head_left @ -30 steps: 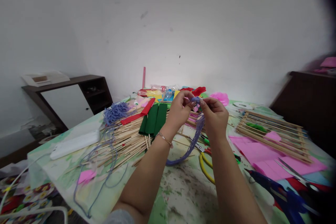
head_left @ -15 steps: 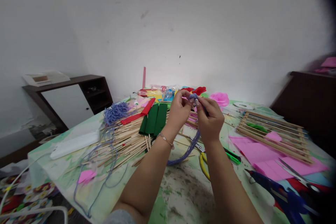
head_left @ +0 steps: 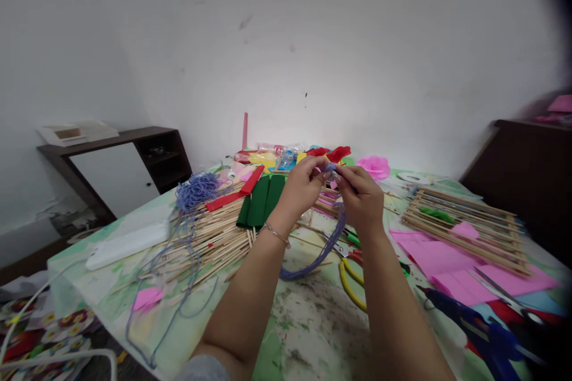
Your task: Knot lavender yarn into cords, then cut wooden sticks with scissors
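A hank of purple yarn [head_left: 322, 257] hangs from my two hands and curves down to the left over the table. My left hand [head_left: 305, 184] pinches the yarn's bunched upper end between thumb and fingers. Right beside it, my right hand [head_left: 361, 193] pinches the same bunch, its fingertips meeting the left ones. The exact loop or knot between the fingers is too small to make out. Below my hands lie scissors with yellow handles [head_left: 351, 286]. A tangled heap of purple yarn [head_left: 196, 190] sits at the left, with loose strands trailing toward the front edge.
Thin wooden sticks [head_left: 214, 244] spread left of centre, under green paper strips [head_left: 261, 202] and red strips [head_left: 227, 199]. At right are a stick frame [head_left: 469, 229], pink paper [head_left: 482, 286], dark scissors [head_left: 504, 294] and a blue glue gun [head_left: 473, 324]. A white power bank-like block [head_left: 129, 244] lies left.
Both hands stay together on the yarn; my right hand and forearm have shifted slightly right and down. The hanging yarn has swung a little, and more of the yellow scissor handles shows.
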Available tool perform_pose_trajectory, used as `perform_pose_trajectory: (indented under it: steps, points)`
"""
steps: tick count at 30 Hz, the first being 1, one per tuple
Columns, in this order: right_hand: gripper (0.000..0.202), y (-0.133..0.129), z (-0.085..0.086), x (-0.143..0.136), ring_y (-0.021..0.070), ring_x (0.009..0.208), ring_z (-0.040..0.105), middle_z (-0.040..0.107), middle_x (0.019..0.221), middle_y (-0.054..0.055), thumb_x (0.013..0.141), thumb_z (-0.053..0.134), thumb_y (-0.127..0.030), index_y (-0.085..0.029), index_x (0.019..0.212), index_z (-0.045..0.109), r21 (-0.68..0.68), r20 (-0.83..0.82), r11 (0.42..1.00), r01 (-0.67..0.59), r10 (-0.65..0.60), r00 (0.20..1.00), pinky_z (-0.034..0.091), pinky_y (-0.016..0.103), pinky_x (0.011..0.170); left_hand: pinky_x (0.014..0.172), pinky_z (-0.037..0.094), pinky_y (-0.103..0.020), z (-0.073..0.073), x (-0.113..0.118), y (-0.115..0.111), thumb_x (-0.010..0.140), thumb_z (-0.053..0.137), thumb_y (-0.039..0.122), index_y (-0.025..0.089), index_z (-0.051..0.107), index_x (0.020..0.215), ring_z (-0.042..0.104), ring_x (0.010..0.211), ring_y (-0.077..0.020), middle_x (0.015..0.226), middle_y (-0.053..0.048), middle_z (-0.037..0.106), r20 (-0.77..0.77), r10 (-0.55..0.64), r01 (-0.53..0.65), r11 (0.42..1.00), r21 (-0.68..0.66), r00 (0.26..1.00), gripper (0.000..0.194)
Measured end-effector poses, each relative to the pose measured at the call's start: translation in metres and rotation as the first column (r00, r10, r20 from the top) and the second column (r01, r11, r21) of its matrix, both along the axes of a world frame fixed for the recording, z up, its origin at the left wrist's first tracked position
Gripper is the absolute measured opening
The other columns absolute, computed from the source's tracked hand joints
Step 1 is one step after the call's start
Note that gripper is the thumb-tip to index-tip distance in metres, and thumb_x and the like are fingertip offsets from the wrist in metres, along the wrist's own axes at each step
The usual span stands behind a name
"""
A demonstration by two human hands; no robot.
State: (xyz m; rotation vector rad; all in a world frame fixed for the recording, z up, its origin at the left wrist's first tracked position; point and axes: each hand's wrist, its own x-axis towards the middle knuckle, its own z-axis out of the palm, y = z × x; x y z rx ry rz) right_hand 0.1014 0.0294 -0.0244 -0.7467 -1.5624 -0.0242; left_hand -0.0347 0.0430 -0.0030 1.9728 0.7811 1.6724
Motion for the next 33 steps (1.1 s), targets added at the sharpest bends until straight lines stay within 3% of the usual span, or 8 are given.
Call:
perform_pose_trajectory:
  steps: [5, 15, 23, 27, 33]
  points:
    - [0.025, 0.0012, 0.0024, 0.0092, 0.0173, 0.085, 0.063, 0.067, 0.09, 0.004, 0.085, 0.056, -0.021, -0.028, 0.103, 0.072, 0.001, 0.077, 0.999, -0.039, 0.038, 0.996, 0.05, 0.035, 0.076, 0.061, 0.042, -0.023, 0.0021, -0.005, 0.001, 0.077, 0.058, 0.007, 0.018, 0.064, 0.082, 0.05, 0.062, -0.0079, 0.079, 0.0, 0.059, -0.042, -0.027, 0.026, 0.999, -0.035, 0.999, 0.013]
    - [0.025, -0.0016, 0.0049, 0.0099, 0.019, 0.081, 0.063, 0.067, 0.088, 0.006, 0.079, 0.061, -0.023, -0.025, 0.101, 0.072, 0.054, 0.142, 0.997, 0.051, -0.059, 0.988, 0.051, 0.036, 0.074, 0.065, 0.044, -0.026, 0.0029, -0.0052, -0.0019, 0.079, 0.062, 0.015, 0.018, 0.068, 0.075, 0.054, 0.069, -0.0115, 0.077, -0.002, 0.063, -0.099, 0.029, -0.027, 0.999, 0.02, 0.995, 0.008]
    - [0.017, -0.006, 0.0066, 0.0038, 0.0174, 0.075, 0.063, 0.067, 0.081, 0.005, 0.08, 0.06, -0.02, -0.022, 0.09, 0.074, 0.063, 0.062, 0.996, 0.065, -0.069, 0.996, 0.05, 0.033, 0.07, 0.055, 0.043, -0.024, -0.0036, 0.0007, 0.0008, 0.072, 0.068, 0.02, 0.015, 0.068, 0.074, 0.053, 0.058, -0.0098, 0.066, -0.001, 0.063, 0.12, 0.083, -0.054, 0.972, -0.227, 0.989, 0.005]
    - [0.015, -0.0065, 0.007, 0.0016, 0.0159, 0.071, 0.062, 0.067, 0.079, 0.004, 0.078, 0.06, -0.019, -0.022, 0.085, 0.073, 0.014, 0.058, 0.999, 0.048, -0.048, 0.997, 0.05, 0.031, 0.068, 0.057, 0.046, -0.024, -0.0061, -0.001, 0.003, 0.072, 0.067, 0.02, 0.015, 0.068, 0.074, 0.056, 0.06, -0.0103, 0.067, -0.002, 0.065, 0.157, 0.045, -0.01, 0.976, -0.217, 0.987, 0.006]
    - [0.016, -0.0045, 0.0045, 0.0007, 0.016, 0.075, 0.063, 0.069, 0.082, 0.004, 0.081, 0.061, -0.024, -0.021, 0.091, 0.073, -0.045, -0.054, 0.999, 0.006, -0.008, 0.998, 0.05, 0.031, 0.071, 0.055, 0.041, -0.023, -0.0024, -0.0011, -0.0013, 0.075, 0.067, 0.025, 0.017, 0.068, 0.076, 0.052, 0.059, -0.0091, 0.068, -0.002, 0.065, 0.064, 0.081, -0.07, 0.986, -0.149, 0.995, 0.008]
